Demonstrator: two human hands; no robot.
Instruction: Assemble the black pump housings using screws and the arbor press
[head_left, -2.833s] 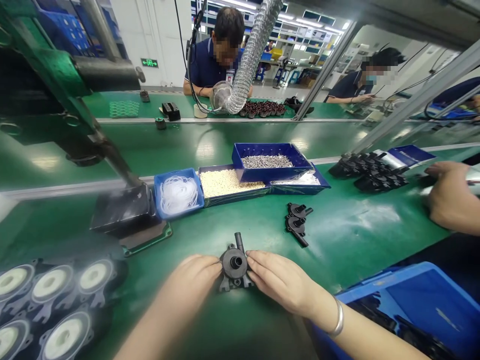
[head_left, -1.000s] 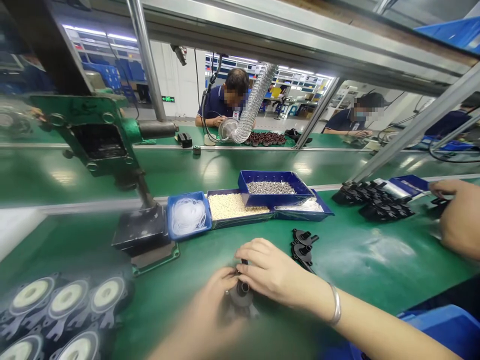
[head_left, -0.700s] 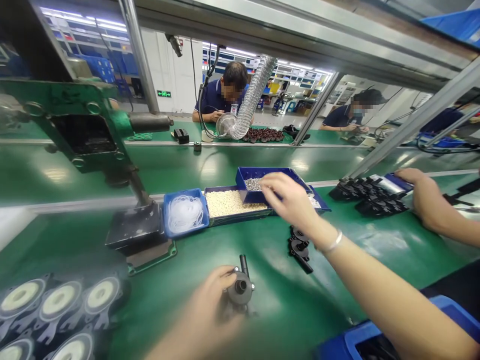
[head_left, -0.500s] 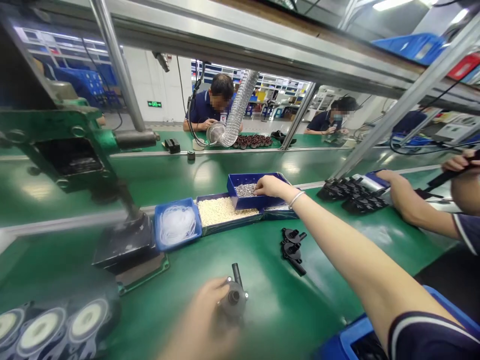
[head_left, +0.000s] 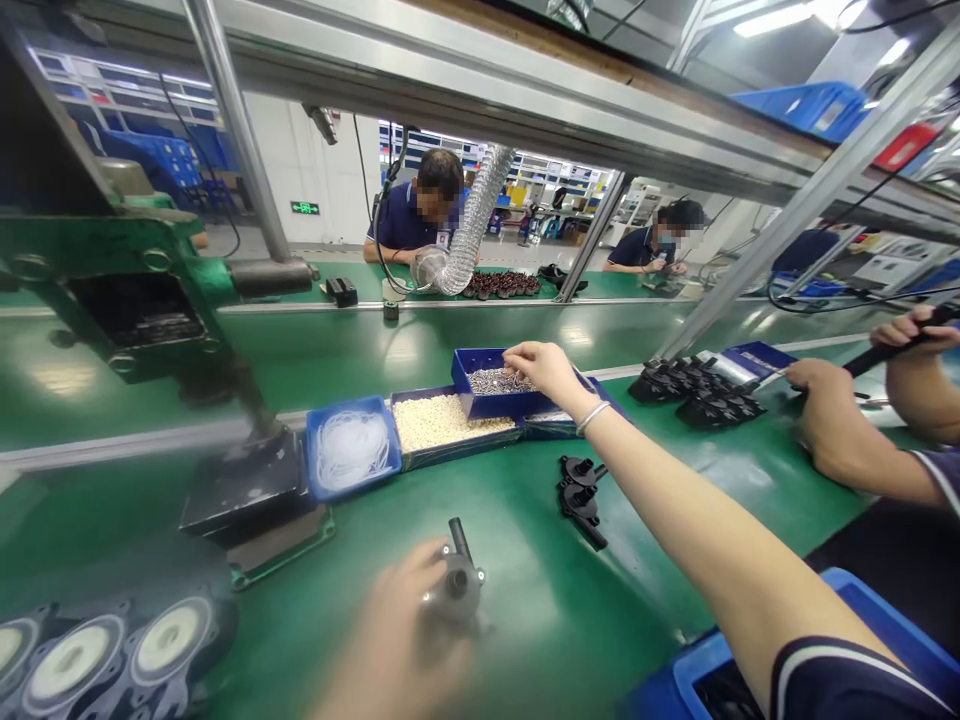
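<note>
My left hand (head_left: 401, 615), blurred, is closed around a black plastic pump housing (head_left: 457, 592) with a side pipe pointing up and away, low over the green bench. My right hand (head_left: 549, 372) is over a blue bin of small metal screws (head_left: 491, 382). Its fingers are pinched together just above the screws; whatever is between them is too small to make out. Two more black housings (head_left: 581, 498) lie on the bench below my right forearm. Under the screw bin stands a bin of cream-coloured small parts (head_left: 442, 422), beside a blue bin of clear rings (head_left: 352, 450).
At the left stands a green press (head_left: 112, 290) with a dark base block (head_left: 247, 480). Parts with white discs (head_left: 75, 660) lie lower left. A blue crate (head_left: 675, 690) is at lower right. Black parts (head_left: 697, 390) and a co-worker's hands (head_left: 832, 400) are farther right.
My right hand has risen slightly off the screws, its fingers now showing above them. My left hand still holds the housing. The co-worker's hand at right has drawn back from the blue box.
</note>
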